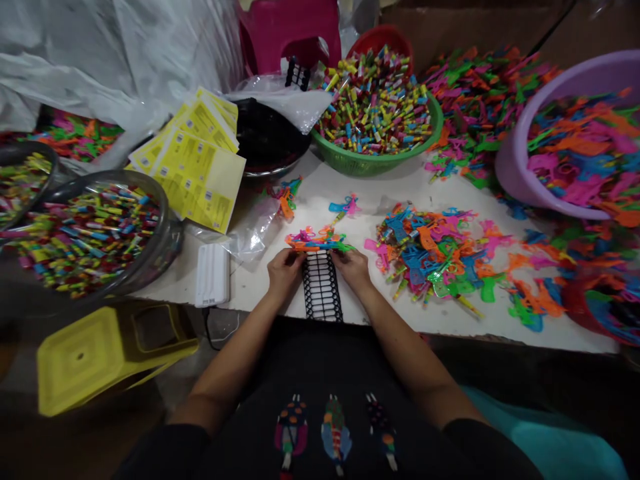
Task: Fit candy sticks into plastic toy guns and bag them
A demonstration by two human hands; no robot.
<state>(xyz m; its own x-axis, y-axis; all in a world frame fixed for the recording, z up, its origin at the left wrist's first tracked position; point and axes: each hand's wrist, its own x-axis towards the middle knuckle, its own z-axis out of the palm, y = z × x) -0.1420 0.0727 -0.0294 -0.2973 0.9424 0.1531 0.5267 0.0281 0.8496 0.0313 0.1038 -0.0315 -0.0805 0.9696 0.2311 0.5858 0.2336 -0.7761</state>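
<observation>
A black plastic rack point(321, 288) with a ladder-like grid lies on the white table, running from its front edge to between my hands. Bright plastic toy guns point(320, 237) in pink, orange, blue and green lie across its far end. At the left side of these toys, my left hand point(286, 272) is closed, fingertips pinched by the rack's edge. My right hand point(352, 268) is closed likewise on the right side, against the green end. The fingers partly hide what they grip. Just beyond lies a loose pink and blue toy gun point(347, 204).
A pile of toy guns point(435, 250) spreads to the right, before a purple tub point(515, 153). Behind stands a green basket point(345, 157) of small coloured tubes. Left are a grey basin point(165, 220), yellow printed sheets point(195, 177), a white power bank point(213, 275) and a yellow stool point(80, 357).
</observation>
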